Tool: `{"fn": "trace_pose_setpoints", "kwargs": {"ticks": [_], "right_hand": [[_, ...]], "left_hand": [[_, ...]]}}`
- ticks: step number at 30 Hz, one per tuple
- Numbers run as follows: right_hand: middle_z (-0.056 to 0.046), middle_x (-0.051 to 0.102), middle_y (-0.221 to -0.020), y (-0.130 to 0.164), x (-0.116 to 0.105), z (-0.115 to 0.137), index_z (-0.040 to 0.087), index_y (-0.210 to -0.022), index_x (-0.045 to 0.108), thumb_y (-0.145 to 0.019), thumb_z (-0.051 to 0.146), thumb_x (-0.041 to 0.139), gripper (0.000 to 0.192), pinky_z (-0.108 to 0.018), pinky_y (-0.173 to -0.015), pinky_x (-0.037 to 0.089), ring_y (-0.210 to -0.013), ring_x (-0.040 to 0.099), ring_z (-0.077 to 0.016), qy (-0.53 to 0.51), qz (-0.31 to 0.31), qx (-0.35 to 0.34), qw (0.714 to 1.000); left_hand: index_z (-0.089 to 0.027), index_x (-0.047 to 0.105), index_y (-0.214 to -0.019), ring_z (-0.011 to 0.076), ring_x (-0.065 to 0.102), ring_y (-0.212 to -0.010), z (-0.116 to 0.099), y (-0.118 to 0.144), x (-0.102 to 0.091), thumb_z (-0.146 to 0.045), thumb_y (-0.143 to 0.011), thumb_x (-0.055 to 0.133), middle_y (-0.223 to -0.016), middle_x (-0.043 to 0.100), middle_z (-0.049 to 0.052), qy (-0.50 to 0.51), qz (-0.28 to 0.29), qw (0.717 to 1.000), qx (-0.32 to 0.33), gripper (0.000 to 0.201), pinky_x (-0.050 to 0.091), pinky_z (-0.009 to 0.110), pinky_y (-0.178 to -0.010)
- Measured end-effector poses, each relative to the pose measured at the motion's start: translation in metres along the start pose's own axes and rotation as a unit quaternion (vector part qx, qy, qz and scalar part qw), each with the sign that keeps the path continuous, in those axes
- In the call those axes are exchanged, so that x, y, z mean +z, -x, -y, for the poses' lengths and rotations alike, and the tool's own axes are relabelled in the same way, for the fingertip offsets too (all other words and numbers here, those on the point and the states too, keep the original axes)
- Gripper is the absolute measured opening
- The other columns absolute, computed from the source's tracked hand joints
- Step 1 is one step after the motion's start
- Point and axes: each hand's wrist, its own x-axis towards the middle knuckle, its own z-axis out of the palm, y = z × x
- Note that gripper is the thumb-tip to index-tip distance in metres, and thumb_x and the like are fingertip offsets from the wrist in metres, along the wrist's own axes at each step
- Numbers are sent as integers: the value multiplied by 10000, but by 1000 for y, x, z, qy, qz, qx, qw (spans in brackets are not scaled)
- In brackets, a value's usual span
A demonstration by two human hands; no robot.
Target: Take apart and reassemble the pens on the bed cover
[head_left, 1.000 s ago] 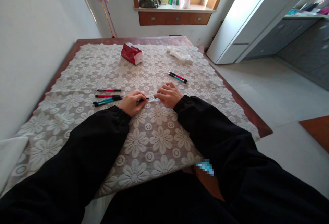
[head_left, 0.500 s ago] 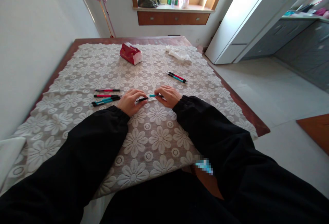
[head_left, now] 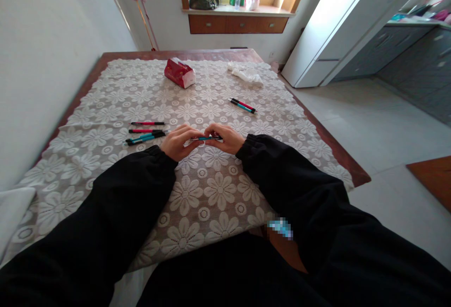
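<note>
My left hand [head_left: 181, 141] and my right hand [head_left: 225, 138] meet above the lace tablecloth [head_left: 220, 189]. Between their fingertips is a teal and black pen [head_left: 210, 138], lying level, with both hands pinching it. Fingers cover parts of it, so I cannot tell whether its pieces are fully joined. Left of my left hand lie a red and black pen [head_left: 148, 123], a second red one [head_left: 141, 131] below it, and teal and black pens [head_left: 144, 138] close together. Beyond my right hand, a red pen [head_left: 244, 103] rests beside a teal pen [head_left: 241, 106].
Farther back on the table stand a red tissue pack [head_left: 179, 73] and a crumpled white plastic bag [head_left: 245, 74]. A wall [head_left: 63, 30] borders the left side. A white fridge [head_left: 327, 25] stands beyond the table's right corner. A windowsill [head_left: 239, 11] holds a dark bag.
The black piece in my left hand and the teal piece in my right hand, apart before, have come together in one line. My right hand has moved left and slightly nearer me.
</note>
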Motion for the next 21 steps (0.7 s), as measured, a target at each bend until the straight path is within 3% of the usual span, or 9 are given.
{"fn": "trace_pose_setpoints", "kwargs": {"ticks": [5, 9, 15, 21], "right_hand": [[-79, 648, -971, 1, -5, -13, 202, -985, 607, -1054, 320, 381, 264, -358, -890, 426, -922, 550, -198, 109, -25, -8, 994], [-90, 656, -1046, 3, -6, -28, 215, -984, 681, -991, 354, 547, 193, -386, -883, 395, -987, 528, -237, 213, 24, 5, 977], [-73, 662, -1006, 3, -5, -32, 205, -909, 680, -966, 274, 583, 132, -356, -867, 380, -954, 520, -221, 239, 30, 8, 971], [-63, 660, -974, 3, -6, -33, 189, -1032, 635, -947, 253, 597, 113, -337, -864, 379, -919, 518, -213, 216, 42, 3, 976]], "left_hand": [[-214, 644, -967, 179, 658, -778, -3, 2, -2, -369, -929, 616, -880, 725, 46, 11, -96, 994, -59, 162, 545, 342, -738], [-215, 562, -967, 197, 686, -799, -1, 4, -1, -421, -963, 522, -902, 726, 58, 72, -148, 981, -101, 210, 550, 384, -771], [-234, 487, -957, 204, 709, -801, 5, 6, 4, -493, -967, 528, -853, 712, 40, 105, -181, 971, -117, 263, 567, 386, -752], [-241, 494, -1036, 147, 678, -641, 6, 6, 6, -501, -965, 576, -745, 638, -24, 119, -203, 965, -113, 282, 551, 309, -659]]}}
